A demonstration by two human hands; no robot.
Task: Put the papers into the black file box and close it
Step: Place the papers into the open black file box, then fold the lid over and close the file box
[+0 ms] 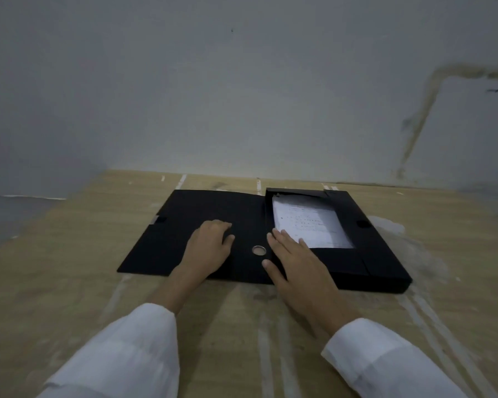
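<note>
The black file box (380, 265) lies open on the wooden table. Its lid (184, 214) is folded flat to the left, and a metal-rimmed finger hole (258, 250) shows in the spine. White printed papers (308, 225) lie inside the tray on the right. My left hand (210, 248) rests on the open lid with fingers curled, holding nothing. My right hand (293, 259) lies flat with fingers spread over the tray's near left edge, fingertips touching the papers' lower corner.
The wooden table (69, 282) is scuffed with pale streaks. A grey stained wall (242, 96) stands right behind the box. The table's left edge runs diagonally at the far left. White sleeves cover both forearms.
</note>
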